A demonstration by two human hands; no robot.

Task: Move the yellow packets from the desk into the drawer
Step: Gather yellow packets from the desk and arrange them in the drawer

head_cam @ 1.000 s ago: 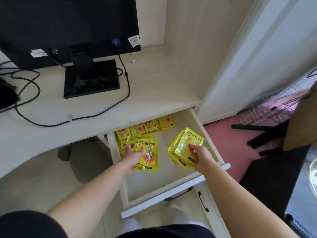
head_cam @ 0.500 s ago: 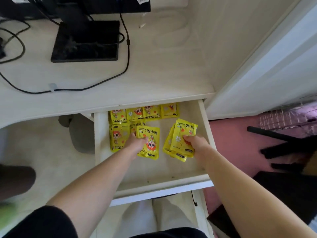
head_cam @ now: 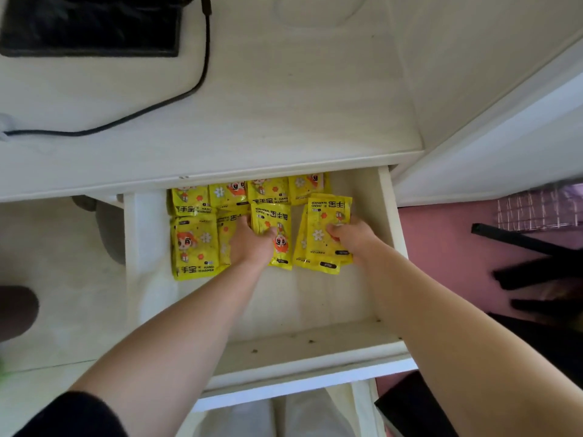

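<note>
The white drawer (head_cam: 389, 234) stands pulled out under the desk edge. Several yellow hand-warmer packets (head_cam: 194, 244) lie flat in rows along its back and left side. My left hand (head_cam: 250, 241) is inside the drawer, fingers closed on one yellow packet (head_cam: 274, 222) that rests low over the drawer floor. My right hand (head_cam: 350, 236) grips a small stack of yellow packets (head_cam: 325, 234), thumb on top, pressed down toward the right part of the drawer. The near half of the drawer floor is bare.
The desk top (head_cam: 284, 115) above the drawer carries a black monitor base (head_cam: 91, 26) and a black cable (head_cam: 176, 96). A white door panel (head_cam: 504, 127) stands at the right. Dark objects (head_cam: 536, 272) lie on the pink floor right of the drawer.
My view has tilted down and closer to the drawer. Both hands have lowered their packets toward the drawer floor, the right stack now lying nearly flat.
</note>
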